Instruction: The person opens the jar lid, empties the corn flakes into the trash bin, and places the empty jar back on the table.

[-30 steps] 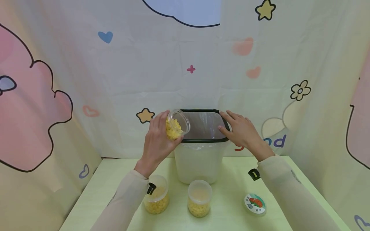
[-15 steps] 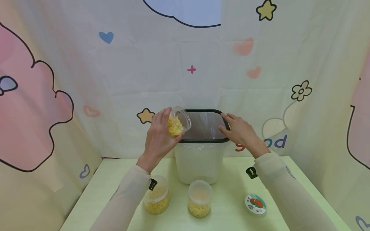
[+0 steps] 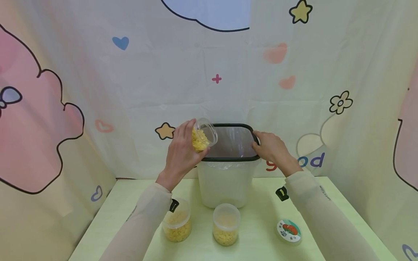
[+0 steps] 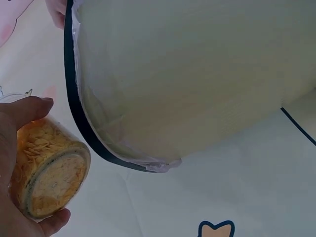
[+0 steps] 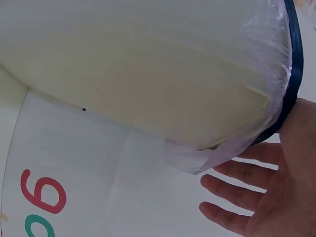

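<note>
My left hand [image 3: 182,152] grips a clear plastic jar [image 3: 205,130] partly filled with small yellow flake-like bits [image 3: 199,140]. The jar tilts, its lidless mouth facing right over the left side of a whitish bin [image 3: 225,185]. In the left wrist view, the base of the jar [image 4: 57,185] shows, with fingers on both sides. A clear liner bag [image 5: 264,54] is tucked under the bin's dark rim [image 3: 232,159]. At the right of that rim, my right hand [image 3: 273,148] rests, its fingers [image 5: 237,190] spread and fairly straight along the outside; its thumb is partly hidden.
Two more jars of yellow bits, one at left [image 3: 177,230] and one at centre [image 3: 226,232], stand on the pale table [image 3: 261,235] in front of the bin. A round lid [image 3: 289,230] with a printed label lies at right. A patterned curtain [image 3: 183,72] hangs behind.
My left hand has raised the jar slightly and shifted it right, farther over the bin. My right hand's fingers have moved from atop the right rim to its outer side.
</note>
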A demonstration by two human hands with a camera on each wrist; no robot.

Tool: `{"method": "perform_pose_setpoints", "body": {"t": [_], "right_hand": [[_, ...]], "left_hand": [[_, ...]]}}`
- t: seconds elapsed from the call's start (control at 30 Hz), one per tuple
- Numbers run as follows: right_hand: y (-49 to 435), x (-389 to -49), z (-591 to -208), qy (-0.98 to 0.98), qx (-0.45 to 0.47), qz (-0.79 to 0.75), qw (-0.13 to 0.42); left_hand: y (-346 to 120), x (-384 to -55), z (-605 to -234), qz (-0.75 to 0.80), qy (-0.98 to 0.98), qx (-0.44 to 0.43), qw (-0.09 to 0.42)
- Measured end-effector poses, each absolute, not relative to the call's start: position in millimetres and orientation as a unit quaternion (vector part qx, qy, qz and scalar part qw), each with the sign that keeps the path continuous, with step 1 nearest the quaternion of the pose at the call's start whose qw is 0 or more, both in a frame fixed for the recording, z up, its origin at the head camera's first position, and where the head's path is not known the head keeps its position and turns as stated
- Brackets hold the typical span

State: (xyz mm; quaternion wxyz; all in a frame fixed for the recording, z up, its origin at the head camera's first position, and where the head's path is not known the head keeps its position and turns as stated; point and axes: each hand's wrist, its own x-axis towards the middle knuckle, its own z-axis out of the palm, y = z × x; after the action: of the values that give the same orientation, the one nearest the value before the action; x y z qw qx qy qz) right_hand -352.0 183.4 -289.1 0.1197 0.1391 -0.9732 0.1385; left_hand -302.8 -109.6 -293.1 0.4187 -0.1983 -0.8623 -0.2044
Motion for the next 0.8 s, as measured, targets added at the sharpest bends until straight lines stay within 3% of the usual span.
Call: {"method": "perform_pose_setpoints", "body": {"t": [0.8], "right_hand": [[186,-357,-297,-0.969,0.123,0.178,0.118]], "left_hand": [[-106,-314,-282,-0.159,-0.882,-0.208,0.391]]}}
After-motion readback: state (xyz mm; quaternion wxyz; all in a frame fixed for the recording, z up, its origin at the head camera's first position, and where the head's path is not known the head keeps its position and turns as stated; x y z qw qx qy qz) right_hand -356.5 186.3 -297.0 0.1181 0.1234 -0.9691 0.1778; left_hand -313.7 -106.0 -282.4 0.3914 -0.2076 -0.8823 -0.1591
